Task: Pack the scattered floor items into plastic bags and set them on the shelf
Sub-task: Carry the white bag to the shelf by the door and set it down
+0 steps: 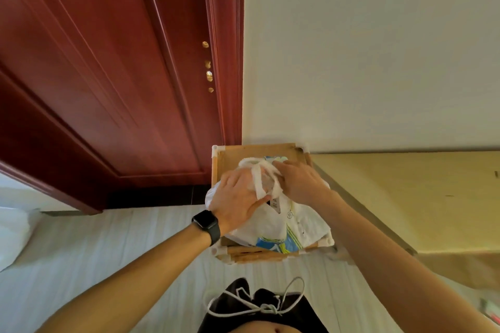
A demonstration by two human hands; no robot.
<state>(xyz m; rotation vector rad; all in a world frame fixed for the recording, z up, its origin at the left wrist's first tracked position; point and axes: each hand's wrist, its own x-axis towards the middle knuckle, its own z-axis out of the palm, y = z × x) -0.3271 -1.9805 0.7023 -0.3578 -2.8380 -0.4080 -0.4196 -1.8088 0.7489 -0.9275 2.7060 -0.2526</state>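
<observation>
Filled plastic bag (273, 222) resting on the top of the wooden shelf (232, 155).
A red door (108, 76) stands left of the shelf. The left hand (238, 197), a watch (207, 224) on its wrist, curls its fingers round a twisted handle (259, 178). The bag is white, printed blue and yellow near its lower edge. Its contents are unclear, possibly a printed carton. The right hand (303, 184) pinches the handles from the other side.
</observation>
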